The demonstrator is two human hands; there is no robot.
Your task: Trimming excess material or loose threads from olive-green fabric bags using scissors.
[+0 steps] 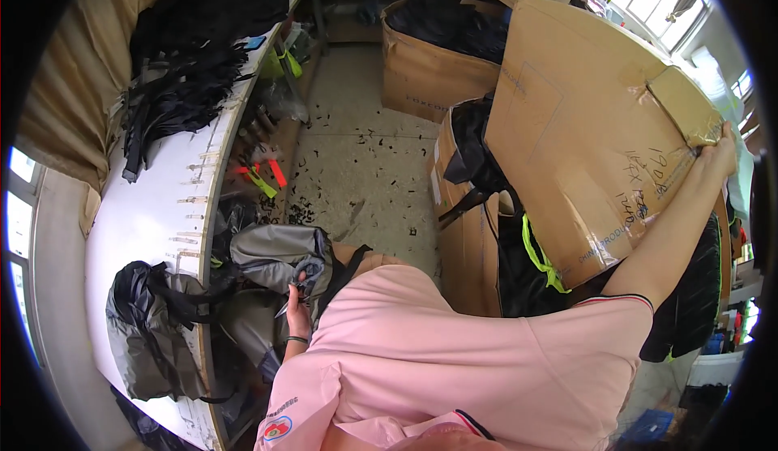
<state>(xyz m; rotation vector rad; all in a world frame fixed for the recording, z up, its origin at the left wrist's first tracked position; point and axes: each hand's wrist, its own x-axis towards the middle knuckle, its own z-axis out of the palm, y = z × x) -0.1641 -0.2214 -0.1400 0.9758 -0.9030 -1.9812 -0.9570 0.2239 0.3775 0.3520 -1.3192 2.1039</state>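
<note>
Grey bag (279, 255) seems not yet put down — left hand (298, 312) grips it, right hand's (718, 158) fingers clasp the carton's (596, 143) edge.

I record a grey bag (134, 355) lying on the white surface (134, 220). Beyond the bag, I note black fabric strips (194, 54) heaped on the same surface. Right of the bag and beyond it, the floor (348, 147) bears scattered black scraps (301, 210) and, farther off, an open cardboard box (429, 70).

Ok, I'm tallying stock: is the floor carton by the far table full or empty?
Looks full: black material reaches the rim of the carton.
</note>
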